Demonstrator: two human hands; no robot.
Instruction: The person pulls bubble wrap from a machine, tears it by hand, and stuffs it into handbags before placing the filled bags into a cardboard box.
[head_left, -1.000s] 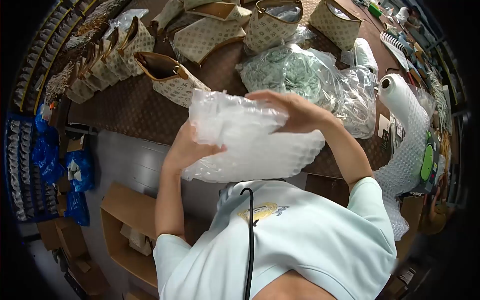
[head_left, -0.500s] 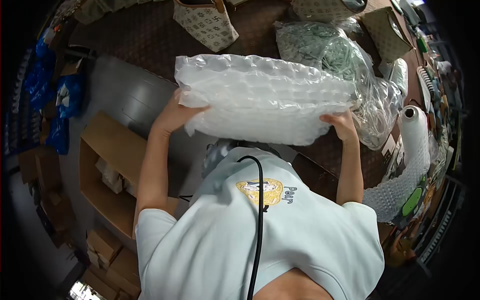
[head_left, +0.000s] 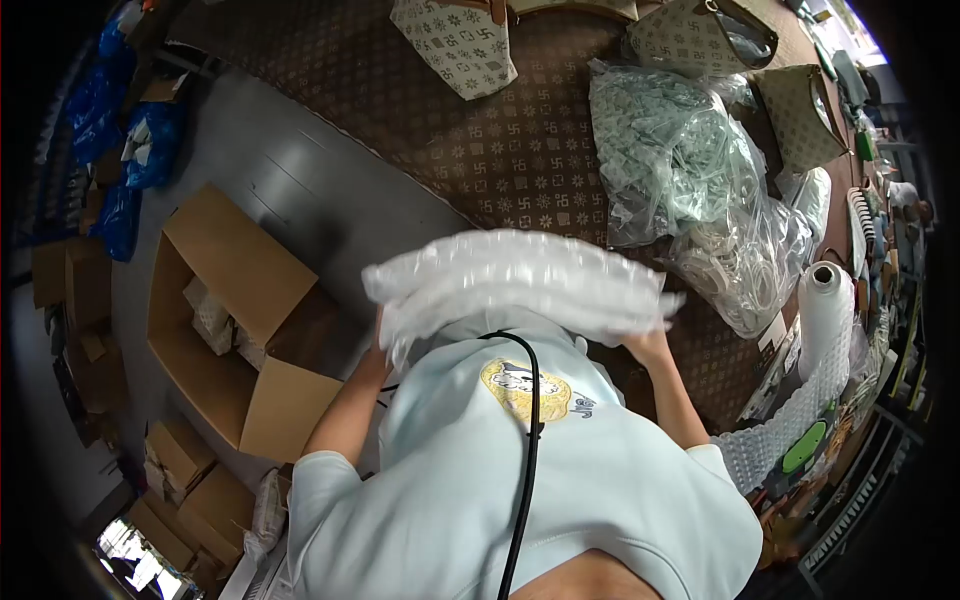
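Note:
A wide bundle of white bubble wrap (head_left: 520, 280), blurred by motion, is held close in front of my torso. My left hand (head_left: 384, 325) is at its left end, mostly hidden by the wrap, so its fingers do not show. At the right end, my right hand (head_left: 645, 340) grips the lower edge, with the fingers partly covered. Beyond the bundle lies the brown patterned table cover (head_left: 500, 165). Clear plastic bags with greenish contents (head_left: 680, 160) rest on it to the right.
Patterned handbags (head_left: 455, 45) stand along the table's far side. A roll of bubble wrap (head_left: 828, 310) is at the right. An open cardboard box (head_left: 235, 270) holding wrapped items stands on the left, with blue bags (head_left: 150, 145) beyond it.
Both hands have drawn the bubble wrap down and nearer to my torso, exposing more of the table cover. The view has shifted, and my left hand is now mostly hidden.

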